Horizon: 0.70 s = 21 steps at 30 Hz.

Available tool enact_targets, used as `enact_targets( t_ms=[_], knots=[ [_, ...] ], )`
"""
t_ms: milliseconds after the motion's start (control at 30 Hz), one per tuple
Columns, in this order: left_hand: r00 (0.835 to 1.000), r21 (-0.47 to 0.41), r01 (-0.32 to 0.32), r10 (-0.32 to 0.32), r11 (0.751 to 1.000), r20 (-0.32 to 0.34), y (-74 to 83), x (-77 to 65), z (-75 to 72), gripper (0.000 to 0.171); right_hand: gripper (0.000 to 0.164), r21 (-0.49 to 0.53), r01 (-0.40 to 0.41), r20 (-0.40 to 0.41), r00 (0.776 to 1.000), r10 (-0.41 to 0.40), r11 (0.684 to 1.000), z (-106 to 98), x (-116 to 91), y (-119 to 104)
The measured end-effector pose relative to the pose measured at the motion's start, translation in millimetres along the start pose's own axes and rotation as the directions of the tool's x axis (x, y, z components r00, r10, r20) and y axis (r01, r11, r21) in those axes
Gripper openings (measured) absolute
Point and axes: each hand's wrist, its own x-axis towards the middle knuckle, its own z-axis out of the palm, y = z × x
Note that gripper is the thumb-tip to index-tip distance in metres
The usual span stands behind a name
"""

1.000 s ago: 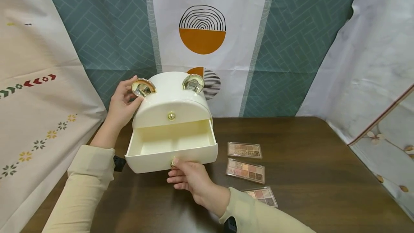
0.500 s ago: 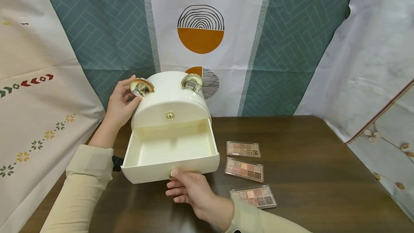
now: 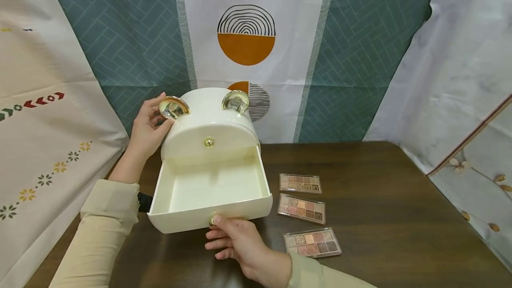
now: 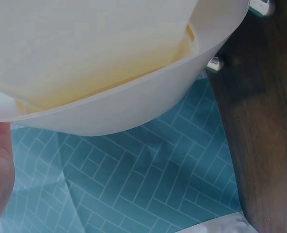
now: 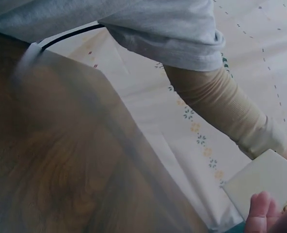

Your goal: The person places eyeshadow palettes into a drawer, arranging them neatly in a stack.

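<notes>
A cream storage box (image 3: 206,108) with a domed top and two gold ears stands on the table in the head view. My left hand (image 3: 147,130) grips its left gold ear (image 3: 174,108), fingers behind and thumb in front. The lower drawer (image 3: 176,222) is pulled far out and has nothing inside. With thumb and fingers, my right hand (image 3: 246,247) pinches the drawer's gold knob (image 3: 212,220). Above it, the upper drawer with its own knob (image 3: 209,142) is closed. In the right wrist view, fingertips (image 5: 260,208) show beside the cream drawer front (image 5: 260,182).
Right of the box, three eyeshadow palettes lie in a column: a far one (image 3: 300,183), a middle one (image 3: 302,209) and a near one (image 3: 313,242). The dark wooden table (image 3: 384,217) ends at a hanging green and white cloth (image 3: 352,57).
The right hand has drawn the lower drawer further out toward the person, showing more of its floor. The left hand keeps its grip on the ear. The near palette is now uncovered.
</notes>
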Motion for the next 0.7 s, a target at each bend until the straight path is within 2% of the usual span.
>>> enact_targets(
  t_ms=[100, 200, 267, 367, 500, 633, 700],
  knots=[
    [1.000, -0.004, 0.005, -0.005, 1.000, -0.007, -2.3, -1.2, -0.2, 0.060, 0.044, -0.044, -0.011, 0.028, 1.000, 0.012, 0.999, -7.3, -2.7, -0.7],
    [1.000, -0.012, 0.004, -0.004, 1.000, -0.010, -4.8, -1.5, -0.5, 0.061, 0.041, -0.145, 0.012, 0.060, 0.998, -0.003, 0.989, -22.8, -7.6, -6.4],
    [1.000, -0.012, 0.003, -0.003, 1.000, -0.013, -5.6, -1.4, -1.2, 0.061, 0.037, -0.238, 0.052, 0.081, 0.996, -0.033, 0.970, -37.0, -10.8, -12.9],
    [1.000, -0.009, 0.005, -0.005, 1.000, -0.015, -4.7, -0.8, -2.2, 0.062, 0.035, -0.362, 0.121, 0.111, 0.990, -0.087, 0.924, -59.9, -16.2, -22.3],
    [1.000, -0.008, 0.013, -0.013, 1.000, -0.006, -1.6, 0.5, -1.8, 0.061, 0.035, -0.512, 0.194, 0.173, 0.977, -0.120, 0.837, -89.3, -26.1, -30.3],
    [1.000, -0.014, 0.018, -0.018, 1.000, -0.001, 0.1, 1.4, -0.3, 0.061, 0.034, -0.645, 0.258, 0.233, 0.963, -0.136, 0.719, -114.9, -36.8, -32.0],
    [1.000, -0.016, 0.020, -0.020, 1.000, -0.005, -0.3, 1.3, 0.0, 0.060, 0.034, -0.713, 0.292, 0.252, 0.955, -0.155, 0.638, -125.9, -41.1, -32.4]
  ],
)
